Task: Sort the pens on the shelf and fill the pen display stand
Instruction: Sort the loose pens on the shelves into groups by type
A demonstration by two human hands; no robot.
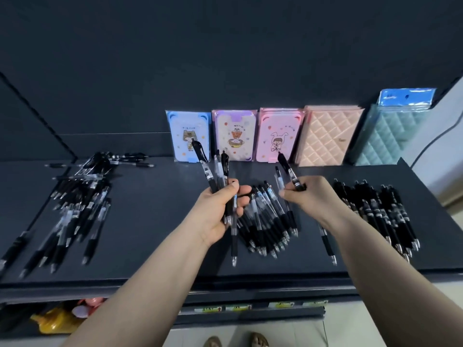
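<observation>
On the dark grey shelf (155, 221), a loose heap of black click pens with clear barrels (75, 209) lies at the far left, tips mostly toward the front edge. Right of it, the left hand (220, 209) is raised over the shelf, fingers and thumb curled tight round a small bunch of black pens (213, 169) whose clip ends fan upward. Just beside it lies a middle pile of black pens (268, 221). Over that pile's right edge, the right hand (308, 196) pinches a single black pen (290, 171), clip end tilted up and left. A third pile of black pens (380, 211) lies at the right. Pastel cartoon-covered notebooks (234, 135) and quilted pink and teal notebooks (328, 136) stand along the back.
</observation>
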